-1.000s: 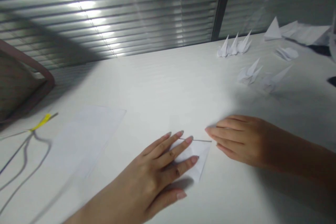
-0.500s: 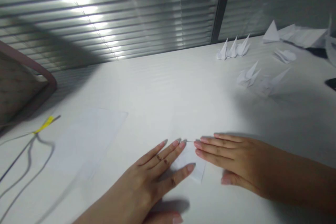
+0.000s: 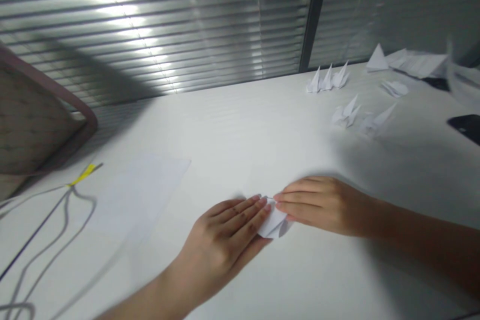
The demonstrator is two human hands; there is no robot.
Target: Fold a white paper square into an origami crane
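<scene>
White counter [image 3: 232,130] below slatted window blinds [image 3: 150,20]. Blank paper sheet [image 3: 138,200] lies left; folded paper cranes [image 3: 328,79] stand well off, far side. Folded white paper [image 3: 275,225] sits on counter between my two hands. Left hand [image 3: 221,245] open, flat, fingers together on paper. Right hand [image 3: 322,205] open, fingertips touching paper's right end. Paper light, soft, creases easily: press flat, take at folded edge, no hard squeeze.
</scene>
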